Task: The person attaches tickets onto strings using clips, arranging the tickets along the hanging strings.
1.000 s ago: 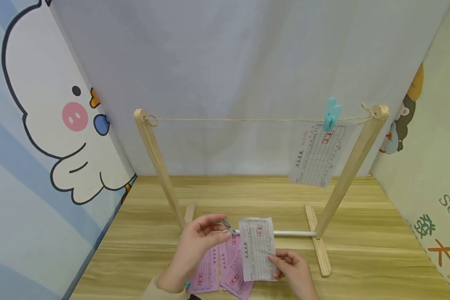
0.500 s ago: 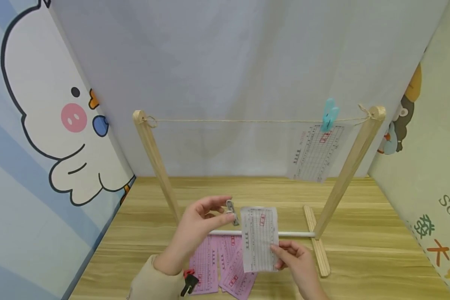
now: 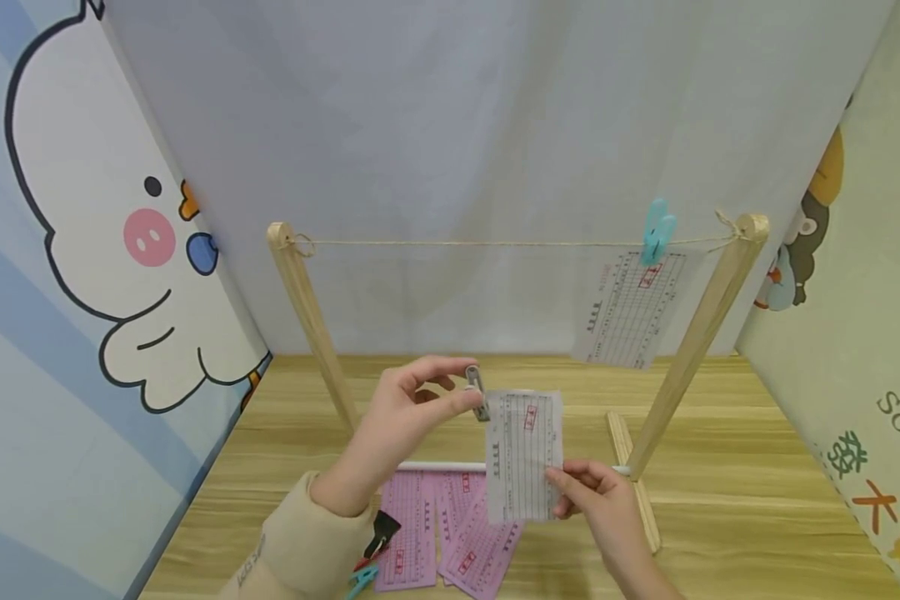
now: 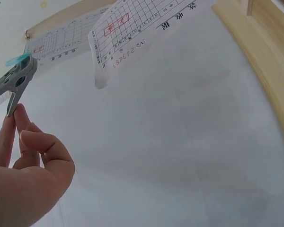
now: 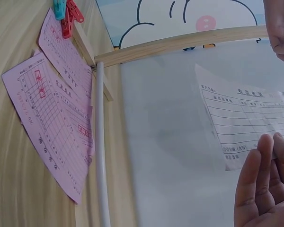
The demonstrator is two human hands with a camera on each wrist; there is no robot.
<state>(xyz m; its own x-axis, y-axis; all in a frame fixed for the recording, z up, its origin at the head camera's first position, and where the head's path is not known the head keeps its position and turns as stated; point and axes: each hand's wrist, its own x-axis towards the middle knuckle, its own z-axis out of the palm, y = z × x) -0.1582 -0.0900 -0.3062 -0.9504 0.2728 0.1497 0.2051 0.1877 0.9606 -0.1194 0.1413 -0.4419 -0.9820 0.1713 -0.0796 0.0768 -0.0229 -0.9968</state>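
A grey clothespin (image 3: 477,393) is pinched between the thumb and fingers of my left hand (image 3: 405,421); its shape is clearest in the left wrist view, where the clothespin (image 4: 16,78) points up. My right hand (image 3: 596,500) pinches a white printed receipt slip (image 3: 523,467) by its right edge. The slip stands upright just right of the clothespin. On the twine line (image 3: 450,242), near the right post, a blue clothespin (image 3: 657,233) holds another white slip (image 3: 626,312). Pink slips (image 3: 408,533) lie on the table below my hands.
Wooden posts (image 3: 311,317) on the left and right (image 3: 697,350) carry the twine, joined low down by a white rod (image 3: 442,467). A black clip (image 3: 382,533) and a light-blue clothespin (image 3: 362,581) lie beside my left sleeve. Red clips (image 5: 73,14) show in the right wrist view.
Both hands have risen, carrying the grey clothespin and the white slip up toward the twine. The clothespin is now nearer the slip's upper left corner. The hanging slip has swayed slightly.
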